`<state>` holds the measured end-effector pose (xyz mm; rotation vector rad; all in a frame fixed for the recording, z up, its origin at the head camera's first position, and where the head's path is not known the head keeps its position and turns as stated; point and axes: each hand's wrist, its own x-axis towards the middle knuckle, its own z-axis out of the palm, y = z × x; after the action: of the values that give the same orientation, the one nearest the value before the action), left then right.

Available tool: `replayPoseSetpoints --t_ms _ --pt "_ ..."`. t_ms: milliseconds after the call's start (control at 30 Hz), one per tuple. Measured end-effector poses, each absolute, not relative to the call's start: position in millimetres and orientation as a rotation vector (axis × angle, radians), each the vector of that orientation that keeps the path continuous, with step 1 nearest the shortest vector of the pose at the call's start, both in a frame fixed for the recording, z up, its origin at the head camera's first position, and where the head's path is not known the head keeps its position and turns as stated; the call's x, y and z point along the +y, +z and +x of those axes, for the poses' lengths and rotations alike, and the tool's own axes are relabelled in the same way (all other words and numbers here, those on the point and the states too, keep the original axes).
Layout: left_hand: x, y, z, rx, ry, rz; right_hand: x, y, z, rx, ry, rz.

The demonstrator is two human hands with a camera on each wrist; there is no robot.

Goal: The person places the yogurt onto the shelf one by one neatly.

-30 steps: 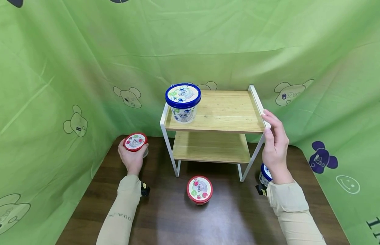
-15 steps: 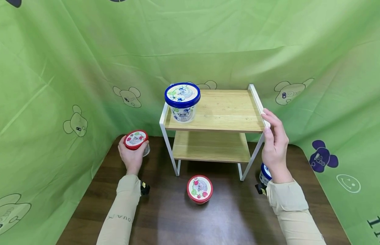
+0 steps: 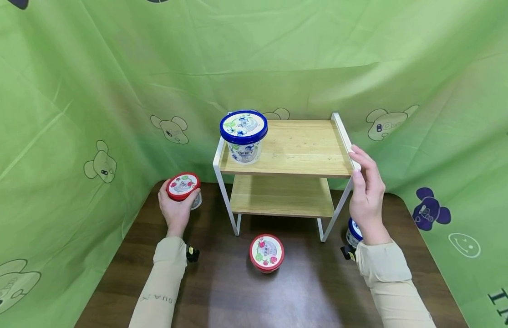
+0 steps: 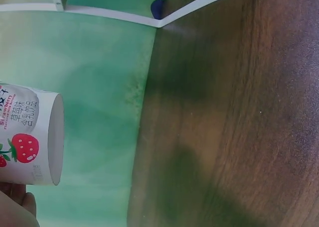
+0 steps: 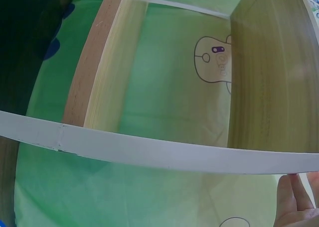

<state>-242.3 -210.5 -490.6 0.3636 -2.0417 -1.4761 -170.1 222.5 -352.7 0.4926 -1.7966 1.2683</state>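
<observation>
My left hand [image 3: 176, 212] grips a red-lidded strawberry drink cup [image 3: 183, 186] at the left, thumb on its near right side. In the left wrist view this strawberry cup [image 4: 24, 135] shows its printed side and base rim, held above the dark table. On the right, my right hand [image 3: 368, 196] holds the front corner of a two-tier wooden shelf [image 3: 303, 148] with a white frame [image 3: 345, 141], thumb in front and fingertips at the rail. The right wrist view shows fingers [image 5: 294, 197] meeting the white frame [image 5: 164, 155]; the hand is partly cut off there.
A blue-lidded blueberry cup [image 3: 244, 136] stands at the left of the top board. Another red-lidded cup [image 3: 266, 253] is on the table [image 3: 237, 296] in front of the shelf. A second blue-lidded cup [image 3: 354, 233] is partly hidden by the right wrist. Green cloth [image 3: 303, 54] surrounds the table.
The strawberry cup in my left hand has risen slightly and shifted a little to the right. My right hand stays at the shelf corner.
</observation>
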Motion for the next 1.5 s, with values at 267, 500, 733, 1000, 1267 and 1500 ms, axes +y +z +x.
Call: replayPoseSetpoints --t_ms 267,500,733,1000,1267,1500 --pt "-206 -483 -234 -2.068 -1.473 0.291 223 -353 -170 -1.796 1.267 0.487" --pt "-202 -480 -227 -2.053 -1.503 0.25 222 -352 -169 -1.805 1.266 0.479" --pt "-199 -479 -224 -2.028 -1.484 0.223 222 -352 -169 -1.801 1.261 0.478" --pt "-192 -475 -216 -2.014 -1.439 0.211 222 -353 -169 -1.793 1.265 0.481" --pt "-188 -475 -210 -2.002 -1.41 0.194 221 -353 -170 -1.789 1.269 0.48" --pt "-185 -472 -203 -1.971 -1.417 0.161 221 -352 -170 -1.773 1.277 0.477"
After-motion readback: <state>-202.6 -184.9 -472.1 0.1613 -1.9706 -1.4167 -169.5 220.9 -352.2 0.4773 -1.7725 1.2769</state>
